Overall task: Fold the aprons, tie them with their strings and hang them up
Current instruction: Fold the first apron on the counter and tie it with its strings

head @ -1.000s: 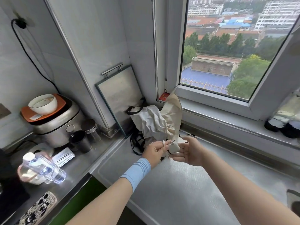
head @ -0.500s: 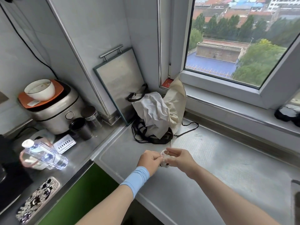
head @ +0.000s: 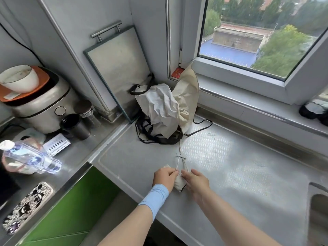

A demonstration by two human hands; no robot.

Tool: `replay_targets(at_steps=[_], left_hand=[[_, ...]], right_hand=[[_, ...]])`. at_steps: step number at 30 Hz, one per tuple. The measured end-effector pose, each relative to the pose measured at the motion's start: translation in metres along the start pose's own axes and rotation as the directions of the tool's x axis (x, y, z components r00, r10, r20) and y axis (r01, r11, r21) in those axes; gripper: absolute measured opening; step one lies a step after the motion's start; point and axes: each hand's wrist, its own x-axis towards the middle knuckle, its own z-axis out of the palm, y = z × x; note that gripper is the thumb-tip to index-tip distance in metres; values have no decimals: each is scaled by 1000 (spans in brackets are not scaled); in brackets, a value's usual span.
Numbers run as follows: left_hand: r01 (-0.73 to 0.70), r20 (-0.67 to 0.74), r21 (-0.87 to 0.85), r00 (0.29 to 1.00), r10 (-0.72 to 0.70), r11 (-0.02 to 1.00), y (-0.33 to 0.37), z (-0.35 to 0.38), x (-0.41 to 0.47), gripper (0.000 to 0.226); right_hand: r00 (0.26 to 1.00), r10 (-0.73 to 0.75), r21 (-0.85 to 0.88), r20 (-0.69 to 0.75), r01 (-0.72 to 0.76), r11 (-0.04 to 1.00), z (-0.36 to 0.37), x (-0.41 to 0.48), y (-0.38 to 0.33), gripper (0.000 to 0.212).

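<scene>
As a knot is apparently being tightened, one pale string [head: 176, 165] is pinched in the curled left hand [head: 165, 176], while the small folded apron [head: 179, 185] is steadied on the steel counter [head: 239, 183] by the right hand [head: 196, 181], fingers [head: 186, 175] laid fairly flat; whether its strand is gripped cannot be told. Farther back, unfolded aprons [head: 163, 109] are heaped in the corner.

The crumpled aprons [head: 165, 110] are cream and off-white, with black straps [head: 156, 139]. In front of them the folded bundle [head: 179, 182] is the same cream with a dark edge, its string [head: 177, 161] is pale, and the wristband [head: 156, 196] is light blue. Left of the aprons are a silver rice cooker [head: 44, 107] with an orange lid [head: 42, 80], a white bowl [head: 19, 79], a green cabinet front [head: 71, 210] and a black-and-white swirl-patterned phone case [head: 26, 206]. Just behind them lies a red card [head: 177, 74].
</scene>
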Motion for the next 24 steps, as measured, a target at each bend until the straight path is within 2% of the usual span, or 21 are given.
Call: replay_targets(at_steps=[1,5,8,10,12,14,18,21,24], left_hand=[[-2,-2,10,1000,2,1000,0,1,0,22],[-8,18,81,1000,7,997,4,5,6,25],[-11,25,121,1000,8,993,5,6,8,27],[-14,29,130,1000,11,991,5,6,9,25],[-16,30,132,999,13,991,5,6,10,22],[-20,35,148,999,15,989,6,5,11,20],[-47,107,177,994,28,983,1,0,12,17],[-101,205,146,976,69,984,-9,-6,12,16],[-107,221,43,971,95,993,-15,-9,9,16]], right_hand=[[1000,21,16,17,-21,1000,-1,-2,-1,61],[995,39,-109,95,-29,994,-7,-6,-5,19],[992,-37,-245,117,65,967,-14,0,-7,16],[974,-158,-371,160,207,905,-16,-3,-9,18],[922,-313,-417,228,383,824,-14,-12,-12,16],[839,-430,-463,335,543,700,-12,-16,-9,14],[678,-532,-554,507,729,402,-8,-12,-8,18],[622,-520,-573,586,771,276,-4,-3,-13,12],[585,-447,-609,676,786,108,-4,3,-17,8]])
